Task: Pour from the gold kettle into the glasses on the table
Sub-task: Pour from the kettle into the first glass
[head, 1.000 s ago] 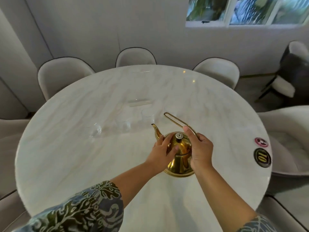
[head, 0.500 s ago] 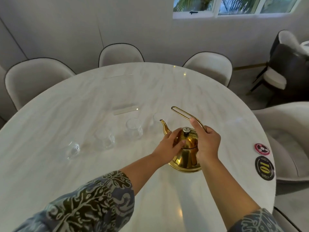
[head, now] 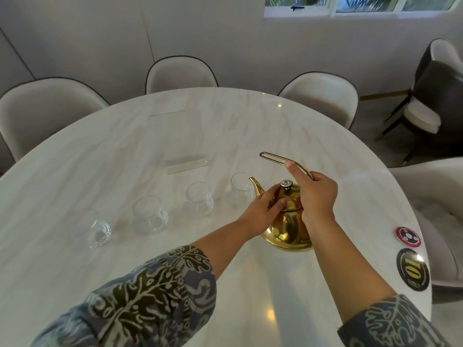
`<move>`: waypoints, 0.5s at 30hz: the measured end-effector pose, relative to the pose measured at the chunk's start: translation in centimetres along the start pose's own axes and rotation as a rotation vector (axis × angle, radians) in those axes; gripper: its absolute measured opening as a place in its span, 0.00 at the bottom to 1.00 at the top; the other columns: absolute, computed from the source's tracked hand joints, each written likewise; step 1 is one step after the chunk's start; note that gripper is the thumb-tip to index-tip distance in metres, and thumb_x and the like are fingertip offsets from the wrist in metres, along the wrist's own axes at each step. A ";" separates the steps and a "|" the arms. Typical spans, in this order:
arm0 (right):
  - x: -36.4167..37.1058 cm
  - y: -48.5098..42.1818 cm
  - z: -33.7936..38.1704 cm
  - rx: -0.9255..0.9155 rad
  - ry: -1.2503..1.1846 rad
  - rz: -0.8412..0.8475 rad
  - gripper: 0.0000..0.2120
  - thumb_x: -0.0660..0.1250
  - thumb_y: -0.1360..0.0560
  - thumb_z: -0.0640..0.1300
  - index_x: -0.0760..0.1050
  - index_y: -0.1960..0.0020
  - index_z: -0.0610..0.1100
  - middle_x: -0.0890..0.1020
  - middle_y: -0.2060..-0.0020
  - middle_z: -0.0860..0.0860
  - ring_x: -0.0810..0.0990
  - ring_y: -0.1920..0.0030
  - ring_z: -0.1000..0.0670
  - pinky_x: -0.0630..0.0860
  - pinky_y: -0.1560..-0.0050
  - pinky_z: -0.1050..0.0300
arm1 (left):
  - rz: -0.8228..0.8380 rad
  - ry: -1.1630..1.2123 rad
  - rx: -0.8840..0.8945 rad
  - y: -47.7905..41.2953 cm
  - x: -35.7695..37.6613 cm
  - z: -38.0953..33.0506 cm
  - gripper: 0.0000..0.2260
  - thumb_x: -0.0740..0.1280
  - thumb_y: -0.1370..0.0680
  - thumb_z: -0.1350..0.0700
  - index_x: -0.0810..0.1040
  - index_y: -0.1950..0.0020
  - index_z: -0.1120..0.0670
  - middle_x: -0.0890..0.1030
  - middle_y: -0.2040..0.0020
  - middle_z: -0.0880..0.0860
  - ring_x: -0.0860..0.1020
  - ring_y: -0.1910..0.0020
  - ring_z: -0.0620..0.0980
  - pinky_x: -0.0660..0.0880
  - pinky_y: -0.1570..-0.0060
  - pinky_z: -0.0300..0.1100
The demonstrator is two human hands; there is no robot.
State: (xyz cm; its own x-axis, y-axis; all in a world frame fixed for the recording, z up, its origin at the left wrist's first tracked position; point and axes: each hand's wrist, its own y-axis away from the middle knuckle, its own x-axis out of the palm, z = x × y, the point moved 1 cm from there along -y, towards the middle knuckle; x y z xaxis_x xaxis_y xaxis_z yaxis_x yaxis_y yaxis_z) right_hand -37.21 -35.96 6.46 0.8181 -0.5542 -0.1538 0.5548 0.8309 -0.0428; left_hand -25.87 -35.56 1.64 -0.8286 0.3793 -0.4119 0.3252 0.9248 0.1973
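The gold kettle (head: pixel 288 229) stands upright on the round marble table (head: pixel 125 159), spout pointing left and away. My right hand (head: pixel 313 194) grips its thin wire handle, which sticks up and back. My left hand (head: pixel 263 211) rests flat against the lid and left side of the kettle. Several clear glasses stand in a row to the left: one (head: pixel 240 186) just beyond the spout, then another (head: pixel 199 199), a third (head: pixel 150 214), and a far-left one (head: pixel 96 230).
A clear acrylic stand (head: pixel 186 164) sits behind the glasses. Two round badges, a red one (head: pixel 408 236) and a black one marked 10 (head: pixel 413 272), lie at the table's right edge. Upholstered chairs (head: pixel 180 73) ring the table.
My view has swung left, so the row of glasses now shows fully. Both hands stay on the kettle, which still stands on the table.
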 end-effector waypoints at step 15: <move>2.1 -2.3 1.3 -0.128 0.257 0.101 0.29 0.74 0.36 0.63 0.63 0.75 0.43 0.65 0.79 0.50 0.62 0.74 0.51 0.65 0.66 0.53 | -0.009 0.236 -0.071 -1.1 0.0 -0.4 0.24 0.55 0.21 0.42 0.55 0.25 0.44 0.70 0.30 0.56 0.71 0.33 0.56 0.68 0.33 0.53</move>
State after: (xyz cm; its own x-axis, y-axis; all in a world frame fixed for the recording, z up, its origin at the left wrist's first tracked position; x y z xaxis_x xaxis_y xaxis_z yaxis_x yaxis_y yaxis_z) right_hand -36.54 -39.09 7.53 0.7936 -0.4514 -0.4080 0.4358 0.8896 -0.1366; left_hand -26.38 -36.65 1.75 -0.9176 0.3458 -0.1960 0.2913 0.9205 0.2603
